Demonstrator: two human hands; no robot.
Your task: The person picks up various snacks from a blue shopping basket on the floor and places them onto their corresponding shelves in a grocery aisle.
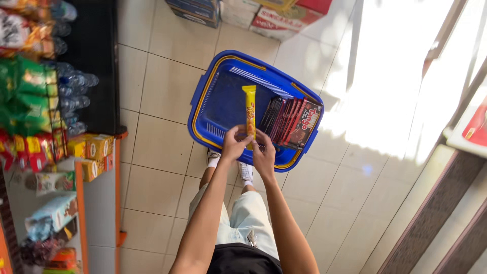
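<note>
A blue plastic shopping basket (213,96) with yellow handles stands on the tiled floor in front of my feet. My left hand (234,144) and my right hand (264,152) both grip the near end of a long yellow snack packet (249,109), which points away from me over the basket. Inside the basket, at its right side, several dark red and black wafer packets (294,122) stand in a row on edge.
Shop shelves (81,167) at the left hold orange boxes (94,147), green and red snack bags (25,96) and water bottles (76,86). Cardboard cartons (276,18) sit on the floor beyond the basket. A bright doorway and counter edge (466,142) lie at the right.
</note>
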